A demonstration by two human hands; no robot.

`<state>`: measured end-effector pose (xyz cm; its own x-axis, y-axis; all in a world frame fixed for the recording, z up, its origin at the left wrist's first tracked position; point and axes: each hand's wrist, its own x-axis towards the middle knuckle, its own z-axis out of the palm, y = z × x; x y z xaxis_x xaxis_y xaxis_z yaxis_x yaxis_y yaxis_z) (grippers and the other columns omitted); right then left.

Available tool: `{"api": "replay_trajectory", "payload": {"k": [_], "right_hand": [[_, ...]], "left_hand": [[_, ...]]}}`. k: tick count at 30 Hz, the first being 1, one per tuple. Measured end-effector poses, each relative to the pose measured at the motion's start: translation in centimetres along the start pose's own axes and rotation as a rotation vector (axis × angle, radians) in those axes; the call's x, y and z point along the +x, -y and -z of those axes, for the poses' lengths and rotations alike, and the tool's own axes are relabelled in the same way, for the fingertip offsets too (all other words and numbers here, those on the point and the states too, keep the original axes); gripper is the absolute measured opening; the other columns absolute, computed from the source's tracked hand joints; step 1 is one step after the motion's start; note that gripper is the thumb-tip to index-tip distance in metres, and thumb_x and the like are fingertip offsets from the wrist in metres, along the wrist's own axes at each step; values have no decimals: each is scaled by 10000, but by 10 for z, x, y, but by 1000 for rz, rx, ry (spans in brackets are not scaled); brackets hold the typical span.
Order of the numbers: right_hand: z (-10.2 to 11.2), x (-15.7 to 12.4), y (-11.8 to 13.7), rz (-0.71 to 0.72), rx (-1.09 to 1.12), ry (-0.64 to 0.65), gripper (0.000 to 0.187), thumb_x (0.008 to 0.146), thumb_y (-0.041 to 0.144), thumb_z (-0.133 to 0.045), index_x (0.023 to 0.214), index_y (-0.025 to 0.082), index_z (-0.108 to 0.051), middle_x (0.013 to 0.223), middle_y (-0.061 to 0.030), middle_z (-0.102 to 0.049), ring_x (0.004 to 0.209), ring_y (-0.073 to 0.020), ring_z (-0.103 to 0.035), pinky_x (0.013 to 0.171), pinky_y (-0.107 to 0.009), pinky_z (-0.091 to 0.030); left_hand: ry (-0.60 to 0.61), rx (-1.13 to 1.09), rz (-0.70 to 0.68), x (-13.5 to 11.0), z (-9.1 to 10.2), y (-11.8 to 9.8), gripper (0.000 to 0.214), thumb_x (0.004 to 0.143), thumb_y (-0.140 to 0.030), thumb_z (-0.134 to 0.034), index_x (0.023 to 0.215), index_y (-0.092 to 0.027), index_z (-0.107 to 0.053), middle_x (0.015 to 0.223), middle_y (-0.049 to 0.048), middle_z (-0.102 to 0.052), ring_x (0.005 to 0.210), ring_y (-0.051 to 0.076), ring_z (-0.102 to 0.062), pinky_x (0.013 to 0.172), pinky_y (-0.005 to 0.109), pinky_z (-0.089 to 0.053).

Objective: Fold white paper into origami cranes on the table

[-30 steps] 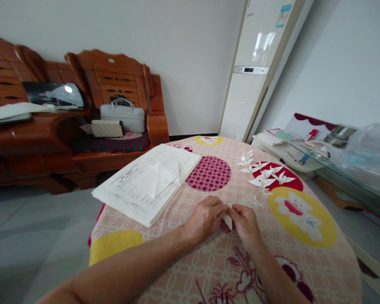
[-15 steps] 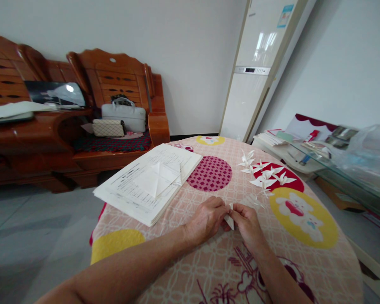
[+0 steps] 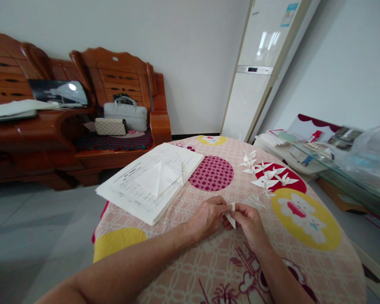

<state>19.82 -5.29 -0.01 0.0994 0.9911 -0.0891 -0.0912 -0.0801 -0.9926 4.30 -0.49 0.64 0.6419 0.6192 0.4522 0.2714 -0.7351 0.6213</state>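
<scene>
A small folded piece of white paper [image 3: 231,219] is pinched between my two hands just above the patterned tablecloth. My left hand [image 3: 209,215] grips its left side with closed fingers. From the right, my right hand [image 3: 247,219] presses thumb and fingers on the same paper; part of it is hidden by the fingers. Several white folded paper cranes [image 3: 267,177] stand grouped beyond my right hand. Left of my hands lies a stack of printed sheets [image 3: 129,185], with creased square white papers [image 3: 158,179] on top.
The round table [image 3: 180,274] has a pink cloth with coloured circles. At the right, a glass-topped stand [image 3: 338,173] holds papers and a plastic bag [image 3: 372,145]. Wooden chairs [image 3: 114,80] with bags stand at the back left, and a tall white air conditioner [image 3: 247,97] stands behind the table.
The view has shifted slightly. Both hands stay together on the folded paper, and slightly more of it shows above the fingers.
</scene>
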Motion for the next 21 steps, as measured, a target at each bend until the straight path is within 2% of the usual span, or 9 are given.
{"api": "replay_trajectory", "payload": {"k": [3,6,9,11,13,17,21], "right_hand": [[0,1,-1,-29,25,11,181,704,329,-717,733,157,-669,617,-17,-675,515,-166,-608,490,-257,-481],[1,1,-1,-51,14,-29,193,711,336,-705,747,148,-686,641,-40,-698,536,-183,-634,491,-265,-493],[2,0,0,-72,13,-50,185,715,323,-681,750,141,-695,643,-52,-708,527,-186,-642,483,-267,-501],[3,-1,0,-77,43,-28,190,717,317,-675,766,134,-698,645,-57,-712,527,-186,-648,489,-270,-510],[4,-1,0,-79,76,4,192,721,310,-673,776,127,-700,656,-64,-719,530,-184,-651,497,-270,-516],[5,-1,0,-84,109,54,182,728,297,-670,777,125,-707,651,-63,-722,513,-168,-637,490,-256,-507],[4,-1,1,-88,118,79,183,723,304,-671,772,132,-710,656,-61,-721,520,-174,-635,489,-264,-504]], "left_hand": [[54,0,-15,0,-1,1,256,854,-87,-471,918,-153,-709,894,78,-651,815,153,-606,716,237,-475],[-13,-104,23,3,1,6,268,850,-93,-474,936,-159,-719,878,73,-669,805,146,-613,721,240,-476],[-191,-241,215,8,8,17,275,815,-79,-472,910,-146,-721,798,55,-682,734,135,-612,668,235,-475],[-239,-356,349,12,14,25,247,799,-113,-487,905,-124,-710,741,40,-670,650,119,-594,613,223,-469],[-151,-505,427,13,17,30,201,811,-209,-525,845,-101,-691,668,28,-636,581,104,-562,556,205,-447],[102,-693,490,12,17,27,359,815,-424,-561,691,-95,-632,562,17,-579,491,87,-511,483,192,-397],[155,-708,511,10,17,19,381,764,-471,-616,637,-112,-592,538,7,-566,464,85,-491,462,198,-381]]}}
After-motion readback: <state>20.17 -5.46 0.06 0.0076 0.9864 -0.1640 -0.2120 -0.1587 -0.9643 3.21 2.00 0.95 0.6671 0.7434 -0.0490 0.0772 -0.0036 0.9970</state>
